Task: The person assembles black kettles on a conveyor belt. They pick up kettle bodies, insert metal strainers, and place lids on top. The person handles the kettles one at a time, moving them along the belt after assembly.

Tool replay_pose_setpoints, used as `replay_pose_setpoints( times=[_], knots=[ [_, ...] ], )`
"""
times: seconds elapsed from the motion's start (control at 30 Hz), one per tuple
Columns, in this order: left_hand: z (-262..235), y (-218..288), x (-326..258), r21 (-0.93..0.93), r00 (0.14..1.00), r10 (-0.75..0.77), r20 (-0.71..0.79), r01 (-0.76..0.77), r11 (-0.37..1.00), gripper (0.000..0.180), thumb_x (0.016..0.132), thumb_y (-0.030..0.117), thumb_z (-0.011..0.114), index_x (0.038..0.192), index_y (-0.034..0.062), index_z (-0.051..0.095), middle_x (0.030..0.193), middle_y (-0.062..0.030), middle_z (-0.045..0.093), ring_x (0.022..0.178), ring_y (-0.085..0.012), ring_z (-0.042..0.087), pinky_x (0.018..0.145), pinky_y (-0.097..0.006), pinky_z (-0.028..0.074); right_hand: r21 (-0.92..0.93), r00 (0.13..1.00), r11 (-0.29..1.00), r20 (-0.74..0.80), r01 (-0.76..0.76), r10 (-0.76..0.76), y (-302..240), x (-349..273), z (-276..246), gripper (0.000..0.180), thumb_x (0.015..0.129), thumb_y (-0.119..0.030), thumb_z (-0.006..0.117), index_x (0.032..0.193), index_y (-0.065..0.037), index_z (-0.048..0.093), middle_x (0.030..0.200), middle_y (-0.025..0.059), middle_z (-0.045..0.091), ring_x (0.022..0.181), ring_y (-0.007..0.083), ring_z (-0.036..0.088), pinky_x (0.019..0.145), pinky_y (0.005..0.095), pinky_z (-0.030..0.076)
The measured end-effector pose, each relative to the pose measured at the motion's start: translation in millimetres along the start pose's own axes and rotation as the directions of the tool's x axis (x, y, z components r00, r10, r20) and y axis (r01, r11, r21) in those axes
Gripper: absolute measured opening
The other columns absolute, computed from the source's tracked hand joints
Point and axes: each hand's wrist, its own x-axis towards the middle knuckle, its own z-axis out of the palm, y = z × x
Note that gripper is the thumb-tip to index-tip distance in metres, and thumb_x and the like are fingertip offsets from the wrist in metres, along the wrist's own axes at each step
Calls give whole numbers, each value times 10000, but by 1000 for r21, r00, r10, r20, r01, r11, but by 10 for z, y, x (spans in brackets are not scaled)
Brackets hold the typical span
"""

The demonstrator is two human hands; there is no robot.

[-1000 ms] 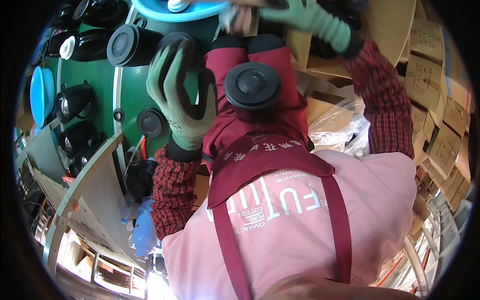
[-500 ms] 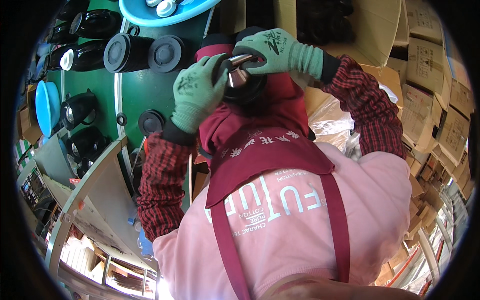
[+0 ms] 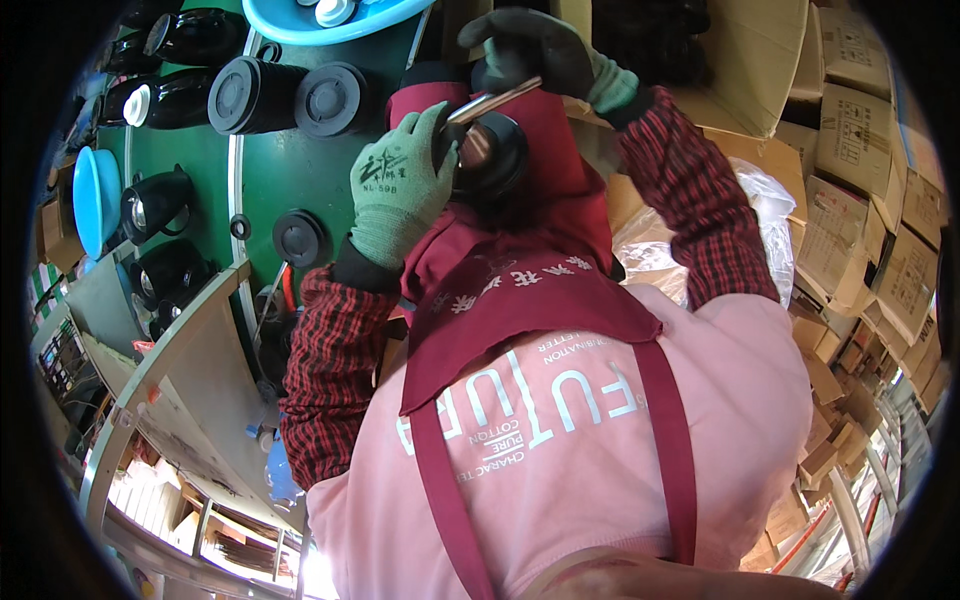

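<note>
My left hand (image 3: 405, 185), in a green work glove with a dark palm, is closed on a dark, rounded jug-like piece (image 3: 500, 160) over my lap. The piece has a shiny metal surface, and a narrow metal strip (image 3: 508, 98) juts from its top toward the right. Its lower part and my left fingertips are partly hidden. My right hand (image 3: 535, 55), gloved the same way, is raised just beyond the strip, apart from the piece. Its dark palm side shows, the fingers are bent but spread, and nothing is visible in them.
On the green table at left stand black glossy jugs (image 3: 195, 38), stacked black round lids (image 3: 245, 95), another lid stack (image 3: 330, 98) and a single lid (image 3: 298, 238). A blue basin (image 3: 340, 25) holds white caps. An open cardboard box (image 3: 750, 70) is at right, with a plastic bag (image 3: 765, 215) nearby.
My right hand has let go of the metal part and moved up and away, turning its palm side into view. My left hand keeps its hold on the jug-like piece.
</note>
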Motion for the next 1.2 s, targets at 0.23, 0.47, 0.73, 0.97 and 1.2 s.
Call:
replay_pose_setpoints(
  times=[0.23, 0.47, 0.73, 0.97, 1.2],
  knots=[
    [2, -347, 211, 64, 932, 359, 56, -362, 930, 375, 962, 283, 605, 1319, 173, 644, 1237, -21, 664, 1187, -278, 599, 1058, -511, 423, -188, 982, 977, -177, -103, 70, 18, -598, 317, 261, 1018, -205, 579, 965, 14, 710, 761, 74, 635, 773, 182, 658, 730, 303, 524],
    [1053, -499, 1021, -569, 887, 183, -423, -417, 709, 418, 1029, 183, 555, 1425, 51, 557, 1376, -186, 587, 1278, -381, 550, 1094, -425, 437, -701, 962, 665, 252, 256, -104, -7, -120, 1957, 298, 868, -370, 750, 1098, -181, 741, 851, 56, 693, 784, 229, 676, 912, 404, 500],
    [813, -788, 548, -809, 820, -573, 4, 339, 479, 486, 976, 380, 633, 1342, 64, 586, 1209, -165, 620, 1106, -308, 608, 934, -442, 502, -970, 895, 242, -126, -21, -428, 688, 266, 680, 363, 1005, -317, 558, 1311, -139, 638, 1259, 92, 648, 1265, 293, 560, 1104, 475, 401],
    [-351, -48, 151, -350, 536, -357, 765, 811, 468, 487, 951, 395, 675, 1330, 99, 599, 1196, -70, 669, 1034, -192, 658, 917, -370, 531, -990, 968, -143, 52, 17, -245, 941, 687, 794, 280, 976, -372, 553, 1100, -172, 703, 1157, 46, 679, 1131, 262, 610, 992, 439, 458],
    [81, -97, 23, -53, 880, -340, 332, 377, 925, 439, 858, 162, 687, 1261, 26, 581, 1161, -229, 674, 1116, -403, 656, 928, -439, 530, -981, 939, -127, -96, -145, -330, 887, 499, 861, 351, 982, -416, 538, 970, -146, 761, 1031, 58, 719, 1040, 279, 620, 976, 446, 433]
  ],
)
